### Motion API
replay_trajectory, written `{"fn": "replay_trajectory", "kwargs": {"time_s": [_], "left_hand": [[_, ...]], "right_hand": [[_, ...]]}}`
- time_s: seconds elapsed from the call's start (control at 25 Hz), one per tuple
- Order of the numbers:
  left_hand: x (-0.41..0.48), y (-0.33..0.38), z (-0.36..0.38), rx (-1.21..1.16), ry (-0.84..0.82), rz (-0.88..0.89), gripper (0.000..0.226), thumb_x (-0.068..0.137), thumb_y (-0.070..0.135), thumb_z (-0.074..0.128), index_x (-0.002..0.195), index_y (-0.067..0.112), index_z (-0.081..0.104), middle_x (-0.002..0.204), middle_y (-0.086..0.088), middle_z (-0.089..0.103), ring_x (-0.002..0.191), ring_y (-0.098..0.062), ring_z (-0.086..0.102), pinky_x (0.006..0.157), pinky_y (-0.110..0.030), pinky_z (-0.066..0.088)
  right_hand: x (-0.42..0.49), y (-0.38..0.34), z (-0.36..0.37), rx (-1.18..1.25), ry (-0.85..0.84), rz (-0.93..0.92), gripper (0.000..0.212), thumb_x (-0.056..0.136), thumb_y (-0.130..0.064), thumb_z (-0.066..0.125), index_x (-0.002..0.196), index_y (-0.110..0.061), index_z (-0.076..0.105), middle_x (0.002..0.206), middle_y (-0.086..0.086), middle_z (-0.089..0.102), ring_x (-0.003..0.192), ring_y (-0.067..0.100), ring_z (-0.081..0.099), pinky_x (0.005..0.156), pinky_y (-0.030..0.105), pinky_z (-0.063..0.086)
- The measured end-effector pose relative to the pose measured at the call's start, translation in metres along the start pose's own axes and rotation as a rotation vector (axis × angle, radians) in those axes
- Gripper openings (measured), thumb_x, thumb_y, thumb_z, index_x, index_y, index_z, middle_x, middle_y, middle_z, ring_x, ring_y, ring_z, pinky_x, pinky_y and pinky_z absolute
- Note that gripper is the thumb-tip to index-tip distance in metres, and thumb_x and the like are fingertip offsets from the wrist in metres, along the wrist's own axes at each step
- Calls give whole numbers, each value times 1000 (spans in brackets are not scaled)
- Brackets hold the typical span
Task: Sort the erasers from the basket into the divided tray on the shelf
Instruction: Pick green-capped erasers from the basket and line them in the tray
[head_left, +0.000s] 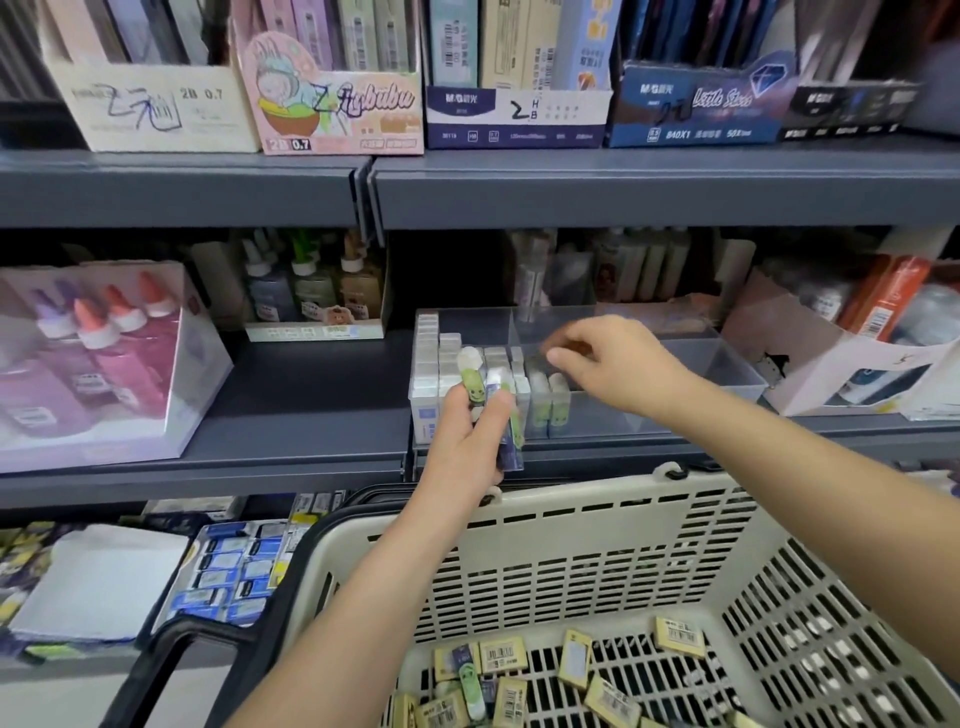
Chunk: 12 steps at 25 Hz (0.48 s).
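The left hand (467, 441) grips an eraser bundle (485, 395) upright, with its fingers curled round it. A green-sleeved eraser with a rounded white top and a purple-sleeved one beside it show above the thumb. The hand holds the bundle just in front of the divided tray (727, 376), at its front left part. The right hand (618, 369) reaches over the tray's middle compartment with its fingers bent downward; blur hides whether it pinches anything.

The clear tray stands at the front edge of the middle shelf (311, 415). Its left compartment is packed with white erasers (434, 353) standing in rows, and two green erasers (550, 402) stand at the front of the middle compartment.

Below the shelf's front edge is the beige basket (571, 551), and both forearms cross over it. Yellow-sleeved erasers (504, 657) and one green one lie scattered on its slatted floor. A box of pink bottles (104, 364) stands toward the shelf's left end.
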<state>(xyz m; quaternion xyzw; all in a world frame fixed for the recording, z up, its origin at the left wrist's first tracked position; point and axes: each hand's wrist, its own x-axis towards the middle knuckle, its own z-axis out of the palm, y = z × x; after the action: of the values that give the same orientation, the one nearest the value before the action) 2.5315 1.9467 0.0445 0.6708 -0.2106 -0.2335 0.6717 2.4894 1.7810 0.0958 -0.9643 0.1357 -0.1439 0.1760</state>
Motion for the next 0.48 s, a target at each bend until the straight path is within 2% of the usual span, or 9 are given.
{"fn": "replay_trajectory", "kwargs": {"time_s": [0.08, 0.2, 0.36, 0.48], "left_hand": [[0, 1, 0, -21, 0, 4, 12, 98, 31, 44, 93, 20, 45, 80, -4, 49, 46, 1, 44, 42, -15, 36], [-3, 4, 1, -12, -54, 41, 9, 99, 29, 41, 99, 23, 47, 81, -3, 54, 47, 4, 48, 42, -12, 37], [-7, 5, 0, 25, -100, 82, 6, 99, 30, 40, 97, 30, 45, 78, -3, 55, 60, -6, 50, 47, -13, 42], [-6, 4, -1, 54, -113, 96, 2, 97, 29, 46, 97, 31, 45, 76, 3, 55, 63, -6, 51, 54, -15, 42]], "right_hand": [[-16, -17, 5, 174, 48, -50, 15, 87, -25, 60, 100, -23, 68, 80, -15, 63, 72, 2, 59, 70, 15, 42], [-28, -32, 13, 414, -81, 2, 22, 90, -20, 58, 111, -19, 63, 79, -8, 63, 69, 10, 64, 69, 16, 48], [-27, -35, 11, 646, -92, 94, 8, 91, -13, 56, 95, -17, 62, 69, -4, 62, 55, 1, 59, 55, 14, 49], [-28, -33, 13, 743, -110, 150, 5, 92, -11, 55, 95, -12, 59, 70, 1, 62, 55, 3, 59, 59, 18, 52]]}}
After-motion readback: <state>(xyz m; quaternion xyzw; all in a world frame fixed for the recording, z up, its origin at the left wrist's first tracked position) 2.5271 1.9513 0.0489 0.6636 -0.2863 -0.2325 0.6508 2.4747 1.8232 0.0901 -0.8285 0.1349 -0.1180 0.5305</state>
